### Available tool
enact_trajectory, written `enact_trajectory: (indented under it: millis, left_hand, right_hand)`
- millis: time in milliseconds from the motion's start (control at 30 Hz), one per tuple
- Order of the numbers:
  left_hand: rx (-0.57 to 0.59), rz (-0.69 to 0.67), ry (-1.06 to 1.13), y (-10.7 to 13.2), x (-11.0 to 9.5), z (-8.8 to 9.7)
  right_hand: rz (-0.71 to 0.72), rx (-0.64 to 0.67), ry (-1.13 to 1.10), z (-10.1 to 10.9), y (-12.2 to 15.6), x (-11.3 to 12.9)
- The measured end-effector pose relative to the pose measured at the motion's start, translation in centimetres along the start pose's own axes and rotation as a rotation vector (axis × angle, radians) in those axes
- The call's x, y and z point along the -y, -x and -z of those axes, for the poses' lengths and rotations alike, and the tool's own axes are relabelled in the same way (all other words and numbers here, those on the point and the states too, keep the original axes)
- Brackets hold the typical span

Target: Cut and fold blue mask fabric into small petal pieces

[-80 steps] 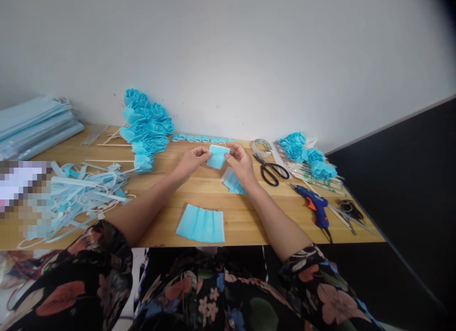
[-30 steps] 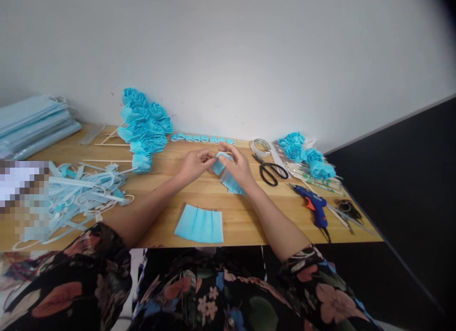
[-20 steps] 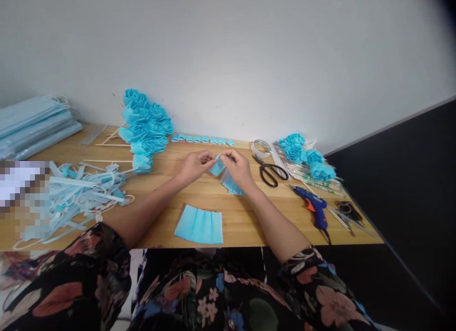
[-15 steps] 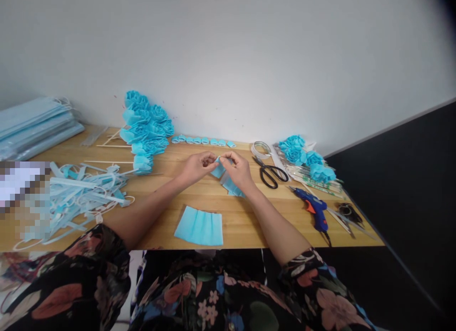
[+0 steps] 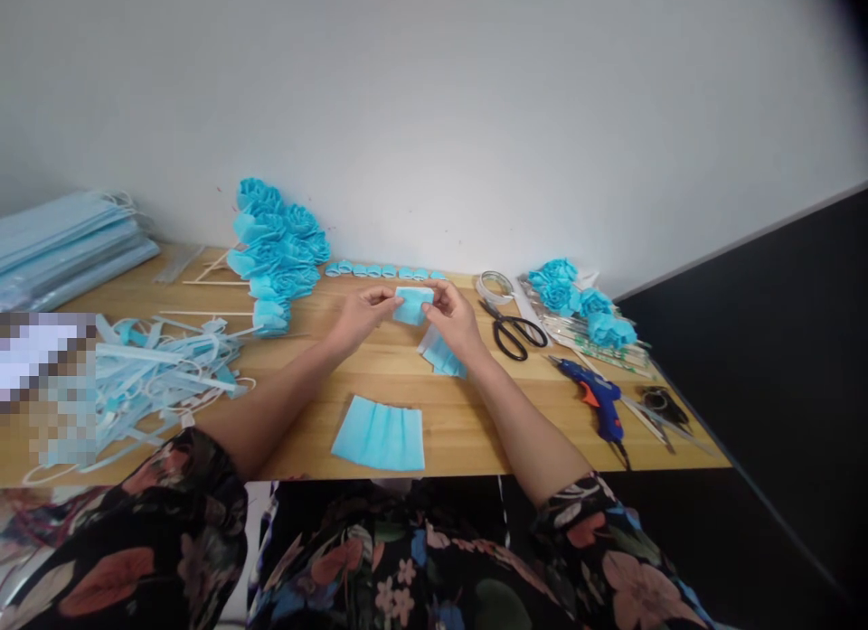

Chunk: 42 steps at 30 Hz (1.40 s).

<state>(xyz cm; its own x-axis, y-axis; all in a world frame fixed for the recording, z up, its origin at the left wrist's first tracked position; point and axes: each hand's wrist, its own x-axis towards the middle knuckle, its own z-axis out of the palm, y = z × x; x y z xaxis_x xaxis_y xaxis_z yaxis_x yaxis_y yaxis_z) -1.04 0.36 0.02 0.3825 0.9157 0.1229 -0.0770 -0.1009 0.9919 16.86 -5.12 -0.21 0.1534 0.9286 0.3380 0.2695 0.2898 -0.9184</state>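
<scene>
My left hand point(image 5: 361, 314) and my right hand point(image 5: 453, 315) pinch a small blue fabric piece point(image 5: 410, 305) between their fingertips, a little above the wooden table point(image 5: 475, 413). Each hand grips one side edge, and the piece looks folded. Under my right wrist lie a few more small blue pieces point(image 5: 442, 355). A larger pleated blue mask sheet point(image 5: 381, 434) lies flat near the front edge, close to my body.
Blue fabric roses point(image 5: 277, 250) lie at the back left, more roses point(image 5: 583, 300) at the right. Small rolled blue pieces point(image 5: 380, 270) line the wall. Black scissors point(image 5: 515, 327), a tape roll point(image 5: 495, 286), a blue glue gun point(image 5: 600, 404), mask strips point(image 5: 155, 368) and stacked masks point(image 5: 68, 250) surround them.
The blue piece was held flat at first, then gathered and folded between my fingertips; now it shows a wider flat face again. Both hands stayed in the same spot.
</scene>
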Motion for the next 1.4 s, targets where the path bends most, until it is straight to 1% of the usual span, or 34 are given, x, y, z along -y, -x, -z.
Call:
enact_trajectory:
  millis: [100,233,333,533,633,867,1000,1067,1200,1300,1400]
  left_hand:
    - [-0.021,0.05,0.04,-0.2,0.3,0.2]
    - [-0.011,0.077,0.157,-0.2,0.4,0.0]
    - [0.005,0.099,0.25,0.0,0.1,-0.3]
    - [0.025,0.031,0.28,0.1,0.3,-0.4]
    - [0.037,0.022,0.286,0.1,0.5,-0.4]
    - [0.022,0.009,0.315,-0.1,0.8,-0.4]
    - [0.021,-0.021,0.292,-0.2,1.0,-0.4]
    - [0.048,-0.039,0.252,-0.1,1.0,-0.5]
    - [0.113,-0.054,0.146,0.3,0.8,-0.7]
    - [0.116,-0.075,0.088,0.4,0.7,-0.9]
    - [0.09,-0.084,0.086,0.4,0.6,-0.9]
  right_hand:
    - [0.006,-0.018,0.011,0.0,-0.1,0.0]
    - [0.0,-0.023,0.026,-0.1,0.1,0.0]
    - [-0.038,-0.021,0.01,-0.2,0.2,0.1]
    - [-0.15,-0.015,-0.154,-0.4,0.4,0.4]
    - [-0.192,-0.032,-0.209,-0.7,0.4,0.5]
    - [-0.165,-0.027,-0.233,-0.9,0.5,0.6]
    - [-0.189,-0.004,-0.281,-0.8,0.6,0.8]
    - [-0.193,0.023,-0.286,-0.8,0.7,0.7]
    - [-0.158,0.056,-0.186,-0.8,0.7,0.3]
    - [-0.119,0.07,-0.11,-0.5,0.6,0.1]
    - [-0.092,0.085,-0.068,-0.3,0.6,0.3]
